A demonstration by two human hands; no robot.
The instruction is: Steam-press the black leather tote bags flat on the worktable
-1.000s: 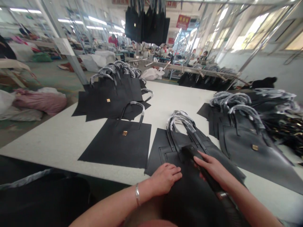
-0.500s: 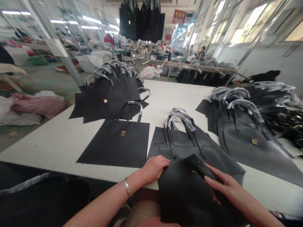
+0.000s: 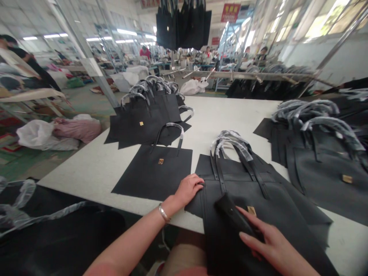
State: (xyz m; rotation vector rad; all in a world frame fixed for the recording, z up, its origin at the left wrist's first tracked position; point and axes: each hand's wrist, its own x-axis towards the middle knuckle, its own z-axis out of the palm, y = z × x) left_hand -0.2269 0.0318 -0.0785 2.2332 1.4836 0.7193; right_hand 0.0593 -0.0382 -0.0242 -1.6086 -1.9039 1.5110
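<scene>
1. Two hands rest on the top black tote bag [image 3: 267, 191] of a stack at the near edge of the white tabletop [image 3: 230, 111].
2. The left hand [image 3: 188, 188] lies loosely curved on the bag's left edge, fingertips pressing the leather and closed around nothing. A silver bracelet [image 3: 163, 213] sits on its wrist.
3. The right hand [image 3: 273, 245] lies with fingers stretched out on a dark flap [image 3: 230, 211] that stands up from the bag's front, just beside the gold clasp [image 3: 252, 210]. Whether the thumb is tucked under the flap is hidden.
4. A second ago this bag was bunched low against the person's lap, its clasp out of sight. Now it lies spread over the stack with the clasp up, and the left hand has slid from the bag's middle out to its side.
5. By my reading the bag is now set down and being smoothed rather than carried.
6. Its plastic-wrapped handles [image 3: 230, 143] point away from the person. A single flat bag [image 3: 149, 176] lies just left of the stack, with a fanned pile [image 3: 149, 115] behind it and another pile [image 3: 322, 161] to the right.
</scene>
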